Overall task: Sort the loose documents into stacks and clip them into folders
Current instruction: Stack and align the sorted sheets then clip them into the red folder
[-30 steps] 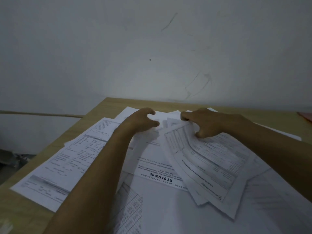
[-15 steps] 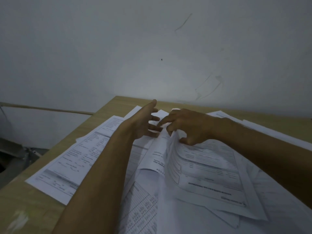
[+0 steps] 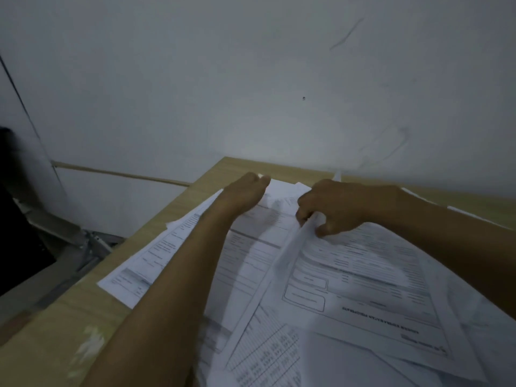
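Right hand [image 3: 343,208], centre-right of the frame: its fingers [image 3: 304,212] are curled and pinching the far edge of a printed form [image 3: 363,275], peeling that edge up so the sheet bows off the pile. Left hand [image 3: 245,194], just left of it in the middle of the frame: it lies on the papers at the far end of the spread, palm down as far as I can see, but the fingers point away from me and blur, so I cannot tell whether they are flat or tucked under a page.

Out from the hands, the loose documents [image 3: 251,263] are fanned all over the lower half of the frame, overlapping at odd angles; a sheet with a table grid [image 3: 268,353] pokes out at the bottom centre, and another page [image 3: 134,277] hangs out toward the left edge of the wooden tabletop [image 3: 69,325].

As for progress, I would call it early going. No squared-up stack shows anywhere, and no folder or clip is in view. The sorting looks barely begun, one sheet being picked out; the stacking and all the clipping are, by my reckoning, yet to come.
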